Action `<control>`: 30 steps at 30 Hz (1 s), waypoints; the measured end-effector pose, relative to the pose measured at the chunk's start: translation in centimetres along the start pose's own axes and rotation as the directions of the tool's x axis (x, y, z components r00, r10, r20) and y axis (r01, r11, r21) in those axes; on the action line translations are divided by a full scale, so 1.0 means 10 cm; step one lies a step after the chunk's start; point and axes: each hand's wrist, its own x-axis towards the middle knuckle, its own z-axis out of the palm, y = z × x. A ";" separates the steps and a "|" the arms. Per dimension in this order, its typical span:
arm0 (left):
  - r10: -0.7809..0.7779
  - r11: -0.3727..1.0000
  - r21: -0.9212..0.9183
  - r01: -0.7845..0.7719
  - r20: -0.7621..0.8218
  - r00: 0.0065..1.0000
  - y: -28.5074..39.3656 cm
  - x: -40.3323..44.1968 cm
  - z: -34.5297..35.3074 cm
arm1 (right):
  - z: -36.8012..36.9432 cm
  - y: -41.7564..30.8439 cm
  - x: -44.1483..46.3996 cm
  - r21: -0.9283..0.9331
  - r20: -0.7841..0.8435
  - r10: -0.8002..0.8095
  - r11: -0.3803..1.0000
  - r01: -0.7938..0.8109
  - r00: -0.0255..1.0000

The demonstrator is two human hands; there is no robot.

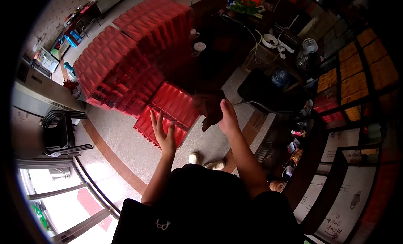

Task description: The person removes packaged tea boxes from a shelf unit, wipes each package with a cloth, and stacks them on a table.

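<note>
My left hand (pixel 165 135) is open, fingers spread and pointing up, in front of a low stack of shiny red packages (pixel 174 102). Whether it touches them I cannot tell. My right hand (pixel 229 117) has its thumb up along the edge of a dark brown, jagged-edged piece (pixel 213 109). Its other fingers are hidden behind that piece, which looks gripped but is too dark to name. Behind my left hand rises a much larger pile of red packages (pixel 126 55), partly blurred.
A dark table (pixel 218 51) bears a white cup (pixel 200 46). At right stand a black chair (pixel 260 93) and shelves of orange packages (pixel 351 67). Stacked black chairs (pixel 63 133) are at left, near a glass door (pixel 67 198). My shoes (pixel 214 164) are on the speckled floor.
</note>
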 end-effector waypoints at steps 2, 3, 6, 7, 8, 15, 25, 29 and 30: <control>-0.003 0.996 -0.088 0.018 0.168 0.986 0.24 -0.02 0.30 | -0.06 -0.29 -0.28 0.441 0.097 -0.003 0.897 -0.040 0.995; -0.008 0.984 -0.169 0.052 0.250 0.968 0.36 -0.05 0.45 | -0.14 -0.40 -0.42 0.569 0.100 -0.046 0.822 -0.019 0.994; 0.060 0.942 -0.326 0.077 0.391 0.918 0.54 -0.21 0.93 | -0.40 -0.70 -0.89 0.310 0.103 -0.375 0.892 0.328 0.921; 0.074 0.930 -0.356 0.096 0.437 0.897 0.57 -0.29 1.10 | -0.39 -0.89 -1.02 0.343 0.059 -0.352 0.886 0.313 0.934; 0.093 0.924 -0.368 0.105 0.482 0.871 0.69 -0.36 1.24 | -0.37 -1.09 -1.16 0.376 0.013 -0.329 0.877 0.300 0.944; 0.402 0.834 -0.526 0.168 0.786 0.469 1.67 -1.00 2.35 | -0.30 -2.06 -2.21 -0.953 0.139 -0.671 -0.291 -0.086 0.729; 0.697 0.677 -0.732 -0.073 0.670 -0.256 2.56 -1.66 3.37 | -0.72 -2.38 -3.19 -0.094 -0.555 -0.480 0.847 0.523 0.679; 0.616 0.787 -0.523 0.327 0.692 -0.377 2.74 -1.75 3.80 | -1.25 -2.17 -3.44 -0.431 -0.583 -0.568 0.822 0.371 0.581; 0.542 0.818 -0.363 0.447 0.745 -0.388 2.79 -1.76 3.91 | -1.29 -2.18 -3.46 -0.171 -0.648 -0.460 0.865 0.472 0.607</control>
